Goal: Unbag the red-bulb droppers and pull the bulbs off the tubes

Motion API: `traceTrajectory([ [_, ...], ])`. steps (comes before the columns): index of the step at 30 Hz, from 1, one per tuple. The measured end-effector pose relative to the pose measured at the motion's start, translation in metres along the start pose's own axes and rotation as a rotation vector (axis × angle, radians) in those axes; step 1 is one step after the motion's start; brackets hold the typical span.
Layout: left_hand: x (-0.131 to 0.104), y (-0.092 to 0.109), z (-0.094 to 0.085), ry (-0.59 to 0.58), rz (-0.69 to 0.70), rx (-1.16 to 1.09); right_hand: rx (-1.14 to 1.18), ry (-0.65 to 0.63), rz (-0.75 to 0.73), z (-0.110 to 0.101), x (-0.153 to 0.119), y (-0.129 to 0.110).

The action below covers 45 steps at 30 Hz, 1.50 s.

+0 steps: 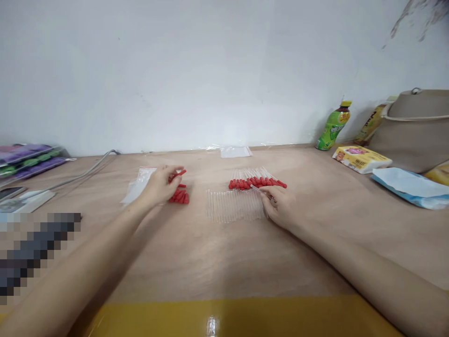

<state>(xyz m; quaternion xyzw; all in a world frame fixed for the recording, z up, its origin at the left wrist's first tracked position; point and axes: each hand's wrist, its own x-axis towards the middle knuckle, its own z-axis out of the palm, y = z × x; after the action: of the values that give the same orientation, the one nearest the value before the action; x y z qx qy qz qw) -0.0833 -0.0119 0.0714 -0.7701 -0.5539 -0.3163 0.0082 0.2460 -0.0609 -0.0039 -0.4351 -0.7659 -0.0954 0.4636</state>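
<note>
My left hand (163, 183) is closed, with a red rubber bulb (181, 173) pinched at the fingertips. Just below those fingers lies a small pile of red rubber bulbs (179, 196). Between the fingertips of my right hand (278, 202) is a thin clear tube (255, 187), its end pointing up and left. A row of loose clear tubes (235, 206) lies side by side, and my right hand covers its right end. Behind that row are several droppers (257, 181), clear tubes with red bulbs on their near ends.
Plastic bags (138, 187) lie beside my left hand, and another bag (236, 152) rests by the wall. At right stand a green bottle (335, 126), a tissue pack (361, 158), a blue-white packet (414, 187) and a beige bag (414, 131). A grey cable (84, 173) crosses the left side.
</note>
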Motion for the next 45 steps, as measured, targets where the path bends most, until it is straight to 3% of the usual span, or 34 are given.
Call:
traceTrajectory([
  [3, 0.026, -0.021, -0.009, -0.174, -0.107, 0.042, 0.013, -0.015, -0.013, 0.004, 0.0, -0.002],
  [9, 0.04, -0.034, 0.003, -0.403, 0.008, 0.094, -0.121, -0.096, -0.093, 0.007, -0.003, -0.005],
  [13, 0.038, -0.034, 0.005, -0.439, 0.058, 0.077, -0.135, -0.158, -0.126, 0.007, -0.004, -0.008],
  [17, 0.039, -0.03, 0.003, -0.396, 0.041, 0.101, -0.095, -0.211, -0.114, 0.007, -0.004, -0.009],
  [22, 0.049, -0.003, 0.015, -0.338, 0.059, 0.133, -0.033, -0.248, -0.105, 0.006, -0.004, -0.008],
  [31, 0.053, 0.072, 0.081, -0.441, 0.121, 0.146, -0.031, -0.319, -0.078, -0.006, -0.002, -0.014],
  [38, 0.045, 0.089, 0.097, -0.428, 0.173, 0.256, -0.02, -0.203, -0.062, -0.006, -0.003, -0.006],
  [45, 0.044, 0.102, 0.099, -0.425, 0.203, 0.338, 0.032, -0.111, 0.09, -0.003, -0.004, 0.006],
])
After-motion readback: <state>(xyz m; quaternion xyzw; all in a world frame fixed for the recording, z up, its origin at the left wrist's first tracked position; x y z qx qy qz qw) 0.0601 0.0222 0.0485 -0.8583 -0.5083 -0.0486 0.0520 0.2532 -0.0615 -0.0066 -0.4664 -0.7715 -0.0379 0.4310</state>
